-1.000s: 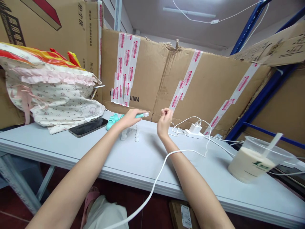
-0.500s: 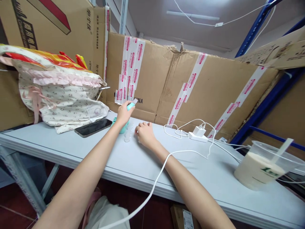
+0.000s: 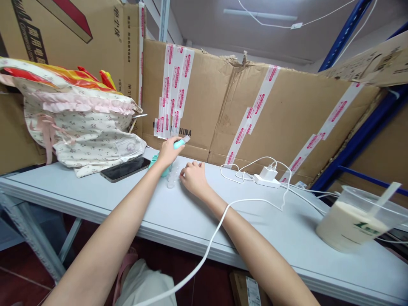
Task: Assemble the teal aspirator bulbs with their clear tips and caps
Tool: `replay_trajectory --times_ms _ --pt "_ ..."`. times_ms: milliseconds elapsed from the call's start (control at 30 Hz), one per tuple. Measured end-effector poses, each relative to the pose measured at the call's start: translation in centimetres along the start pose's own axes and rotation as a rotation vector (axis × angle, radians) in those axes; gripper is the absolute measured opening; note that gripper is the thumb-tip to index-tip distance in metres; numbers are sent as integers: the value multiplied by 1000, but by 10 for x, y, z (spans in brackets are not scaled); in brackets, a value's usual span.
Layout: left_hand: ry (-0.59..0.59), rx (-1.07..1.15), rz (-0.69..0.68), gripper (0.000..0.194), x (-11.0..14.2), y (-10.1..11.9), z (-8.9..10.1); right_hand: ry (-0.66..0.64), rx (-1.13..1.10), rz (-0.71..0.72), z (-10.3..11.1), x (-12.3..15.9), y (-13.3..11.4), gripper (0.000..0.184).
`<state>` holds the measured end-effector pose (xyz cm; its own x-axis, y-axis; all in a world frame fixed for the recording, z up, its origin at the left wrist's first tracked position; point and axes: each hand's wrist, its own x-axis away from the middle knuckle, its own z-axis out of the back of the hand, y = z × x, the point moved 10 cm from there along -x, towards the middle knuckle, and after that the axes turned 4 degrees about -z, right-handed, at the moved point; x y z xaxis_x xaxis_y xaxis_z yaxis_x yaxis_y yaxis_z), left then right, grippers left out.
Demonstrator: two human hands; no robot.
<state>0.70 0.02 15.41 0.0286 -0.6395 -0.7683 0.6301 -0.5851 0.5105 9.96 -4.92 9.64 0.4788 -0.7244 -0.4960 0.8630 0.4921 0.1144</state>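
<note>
My left hand [image 3: 167, 154] is closed around a small teal piece with a clear, flat end [image 3: 179, 143], raised above the table. Behind and below that wrist stands a teal object with round openings [image 3: 154, 160], partly hidden by the arm. A row of small clear, rounded cups [image 3: 171, 180] lies on the table between my two hands. Just right of the row, my right hand [image 3: 194, 178] rests on the tabletop with its fingers curled in. Its fingertips are near the clear row, and whatever they may grip is hidden.
A black phone [image 3: 125, 169] lies left of the teal object, before a floral cloth bag [image 3: 86, 131]. A white cable [image 3: 210, 238] crosses over my right forearm. A charger on a power strip [image 3: 267, 177] and a drink cup [image 3: 350, 227] stand right. Cardboard [image 3: 204, 97] lines the back.
My left hand has shifted slightly right and down with the teal piece. My right hand stays almost in place, and the view has moved a little.
</note>
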Motion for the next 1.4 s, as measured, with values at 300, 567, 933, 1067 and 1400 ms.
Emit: replay_trajectory --times_ms 300,567,933,1067,1400 --pt "-198 110 -271 30 9 49 -20 427 -824 -473 41 5 94 44" --pt "-287 -128 -358 33 19 53 -45 328 -1260 -517 22 -2 105 32" --pt "-122 -208 -331 25 17 64 -31 651 -612 -312 85 21 82 25" --pt "13 -250 -117 35 6 18 -2 710 -614 -228 109 25 84 27" --pt "384 -221 82 27 5 -32 53 -112 -644 270 41 10 -7 26"
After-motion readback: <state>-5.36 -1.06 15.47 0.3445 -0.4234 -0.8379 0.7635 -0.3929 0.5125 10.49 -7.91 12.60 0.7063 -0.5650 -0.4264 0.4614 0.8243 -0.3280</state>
